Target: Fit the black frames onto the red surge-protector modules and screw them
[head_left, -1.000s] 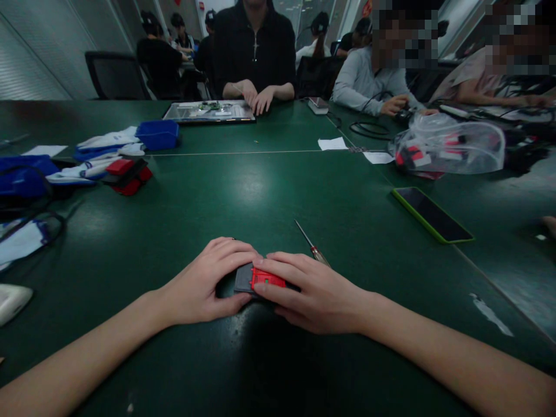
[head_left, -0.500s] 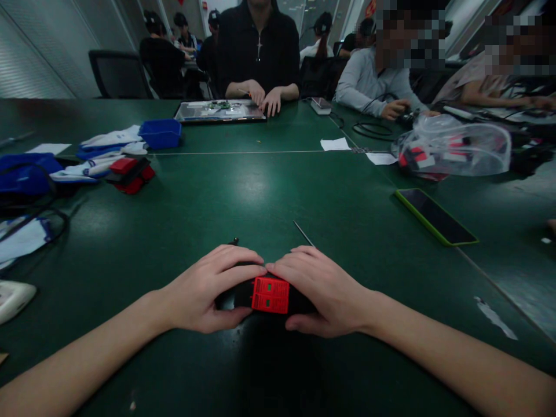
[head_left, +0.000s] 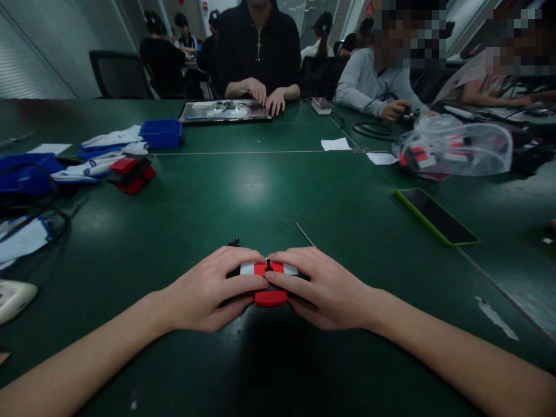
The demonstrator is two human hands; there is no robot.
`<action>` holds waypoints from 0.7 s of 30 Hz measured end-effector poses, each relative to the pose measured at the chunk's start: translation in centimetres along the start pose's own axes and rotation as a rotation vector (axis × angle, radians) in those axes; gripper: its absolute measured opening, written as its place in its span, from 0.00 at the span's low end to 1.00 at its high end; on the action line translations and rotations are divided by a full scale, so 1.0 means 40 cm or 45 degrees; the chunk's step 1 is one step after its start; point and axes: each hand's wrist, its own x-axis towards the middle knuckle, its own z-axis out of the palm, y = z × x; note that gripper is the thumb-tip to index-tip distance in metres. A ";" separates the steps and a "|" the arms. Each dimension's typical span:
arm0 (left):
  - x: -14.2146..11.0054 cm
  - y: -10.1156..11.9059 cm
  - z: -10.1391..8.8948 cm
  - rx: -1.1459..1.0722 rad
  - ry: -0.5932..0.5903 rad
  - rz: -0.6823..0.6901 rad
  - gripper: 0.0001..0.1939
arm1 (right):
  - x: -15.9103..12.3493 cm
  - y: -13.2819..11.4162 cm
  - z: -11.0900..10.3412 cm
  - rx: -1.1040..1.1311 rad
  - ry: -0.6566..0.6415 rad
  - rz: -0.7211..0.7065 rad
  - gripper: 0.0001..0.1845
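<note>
A small red, black and white device (head_left: 271, 299), whose exact kind I cannot make out, is held at the middle of the near table. My left hand (head_left: 206, 292) is closed around its left end, fingers over the top and thumb along the near side. On the right end my right hand (head_left: 336, 289) grips it the same way, and the fingertips of both hands meet near a short black part on top. Past my right hand a thin metal rod (head_left: 304, 233) lies on the table, its near end hidden. Just beyond my left hand sits a small black knobbed piece (head_left: 235, 242).
A green-edged phone (head_left: 436, 217) and a clear plastic bag (head_left: 486, 147) lie on the right. Leftward are a red and black block (head_left: 131, 174), a blue tray (head_left: 160, 134) and white-and-blue cloths. Across the table a person's hands rest by a flat panel (head_left: 226, 111).
The device has been turned over between my hands: its flat red face with green marks has gone from view, and a white and red top shows. The panel opposite shifted slightly right.
</note>
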 end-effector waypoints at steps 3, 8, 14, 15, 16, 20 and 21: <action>-0.004 -0.003 0.005 0.017 0.051 0.003 0.28 | -0.002 0.001 0.002 -0.065 0.074 -0.058 0.28; -0.007 -0.010 0.014 0.048 0.126 -0.055 0.30 | 0.006 -0.016 -0.009 -0.267 0.283 -0.159 0.18; -0.005 -0.012 0.022 0.154 0.178 -0.176 0.26 | 0.016 -0.048 -0.024 -0.410 0.392 -0.423 0.11; -0.005 -0.011 0.023 0.168 0.181 -0.214 0.25 | 0.016 -0.053 -0.024 -0.415 0.373 -0.461 0.11; -0.005 -0.011 0.024 0.177 0.182 -0.257 0.25 | 0.017 -0.059 -0.023 -0.415 0.357 -0.486 0.11; -0.001 -0.014 0.027 0.221 0.173 -0.430 0.26 | 0.018 -0.079 -0.013 -0.422 0.295 -0.516 0.14; 0.000 -0.016 0.027 0.238 0.173 -0.473 0.26 | 0.019 -0.082 -0.010 -0.427 0.278 -0.494 0.14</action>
